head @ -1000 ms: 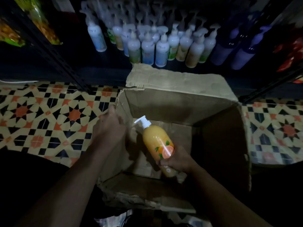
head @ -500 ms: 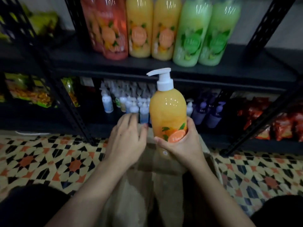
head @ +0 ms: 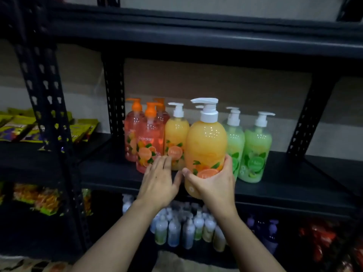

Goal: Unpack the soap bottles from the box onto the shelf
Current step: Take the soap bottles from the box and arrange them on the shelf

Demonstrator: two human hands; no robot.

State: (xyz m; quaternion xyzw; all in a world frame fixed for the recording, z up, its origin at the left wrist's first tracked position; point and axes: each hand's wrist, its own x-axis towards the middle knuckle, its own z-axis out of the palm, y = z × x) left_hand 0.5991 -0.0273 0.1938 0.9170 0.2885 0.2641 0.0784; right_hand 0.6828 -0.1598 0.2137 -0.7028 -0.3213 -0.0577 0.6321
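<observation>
My right hand (head: pixel 211 183) grips the lower part of an orange soap bottle (head: pixel 206 146) with a white pump, held upright just in front of the dark shelf (head: pixel 284 179). My left hand (head: pixel 159 181) hovers flat with fingers apart, close to the bottle's left side, holding nothing. On the shelf stand pink bottles (head: pixel 147 142) with orange pumps, another orange bottle (head: pixel 175 138) and two green bottles (head: pixel 253 150). A strip of the cardboard box (head: pixel 172 261) shows at the bottom edge.
Black perforated uprights (head: pixel 47 107) frame the shelf unit. Snack packets (head: pixel 23 126) lie on the left shelf. Small pump bottles (head: pixel 186 226) and purple bottles (head: pixel 269 232) fill the lower shelf, with red packets (head: pixel 322 238) at right. Bare shelf lies right of the green bottles.
My right hand lifted the orange bottle out of the box up to the shelf level. My left hand rose alongside it, and the view tilted up from the box to the shelf.
</observation>
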